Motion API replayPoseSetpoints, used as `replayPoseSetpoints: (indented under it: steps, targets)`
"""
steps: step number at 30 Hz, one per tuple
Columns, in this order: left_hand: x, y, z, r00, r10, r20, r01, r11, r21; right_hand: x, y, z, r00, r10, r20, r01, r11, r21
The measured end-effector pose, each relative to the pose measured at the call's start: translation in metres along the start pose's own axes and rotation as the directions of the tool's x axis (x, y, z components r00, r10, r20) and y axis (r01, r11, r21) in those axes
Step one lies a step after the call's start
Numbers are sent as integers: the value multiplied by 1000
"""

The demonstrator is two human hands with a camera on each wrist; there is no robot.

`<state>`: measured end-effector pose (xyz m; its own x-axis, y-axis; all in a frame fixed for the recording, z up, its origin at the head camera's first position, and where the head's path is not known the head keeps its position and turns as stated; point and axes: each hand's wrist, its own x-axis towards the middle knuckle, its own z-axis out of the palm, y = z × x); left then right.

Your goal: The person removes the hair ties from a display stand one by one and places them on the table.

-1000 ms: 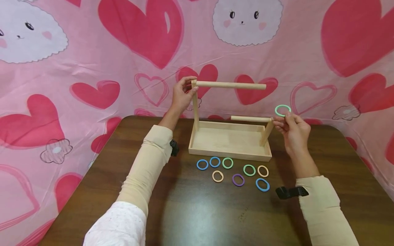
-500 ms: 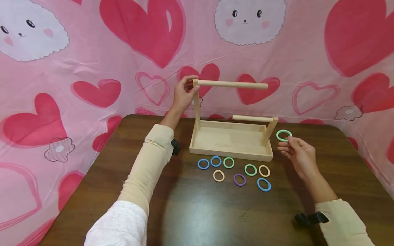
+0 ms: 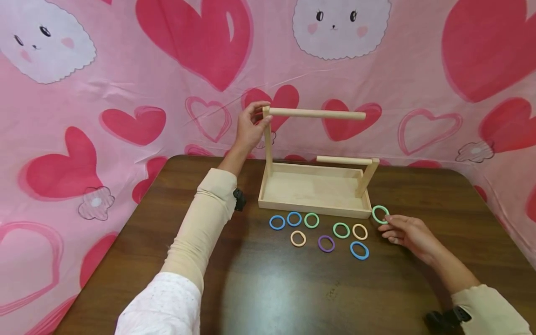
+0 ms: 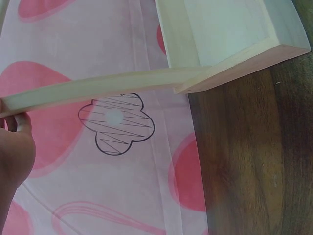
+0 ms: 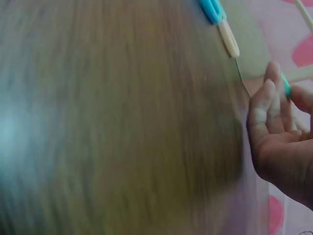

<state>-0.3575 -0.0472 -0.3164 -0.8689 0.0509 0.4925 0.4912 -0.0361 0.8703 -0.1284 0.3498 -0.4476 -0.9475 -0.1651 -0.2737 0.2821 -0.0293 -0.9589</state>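
Note:
My left hand [image 3: 251,125] grips the top of the tall left post [image 3: 268,146] of a wooden stand, where a long round bar [image 3: 316,113] juts out to the right. In the left wrist view the fingers curl at the end of that post. Between thumb and fingers, my right hand [image 3: 412,235] pinches a light green ring [image 3: 380,214] near the front right corner of the stand's tray [image 3: 314,208]. Several rings lie on the table before the tray: a purple ring [image 3: 326,244], a blue ring [image 3: 359,251], a peach ring [image 3: 359,231] and a green ring [image 3: 341,230] among them.
A short bar [image 3: 344,160] points left from the low right post [image 3: 366,178] of the stand. The dark wooden table [image 3: 268,288] ends at the back against a pink cloth [image 3: 146,56] printed with hearts.
My right hand has come down and toward me from beside the short bar, carrying the green ring to the tray's front right corner. The left hand keeps its grip on the post.

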Motion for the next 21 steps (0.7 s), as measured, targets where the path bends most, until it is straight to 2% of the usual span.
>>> replayPoseSetpoints:
  steps: [4,8,15,21]
  targets:
    - [-1,0,-2,1000,-8,3,8,1000,7,-1,1,-7,990,113,85,-103,987,-122]
    - [-2,-1,-4,1000,-11,3,11,1000,13,0,-2,-10,974,178,140,-148,968,-202]
    - [-2,-3,-5,1000,-9,-2,9,1000,12,2,-7,-7,965,246,91,-193,900,-392]
    - [-5,-4,-11,999,19,46,-20,1000,22,0,-15,-3,964,260,58,-203,858,-471]
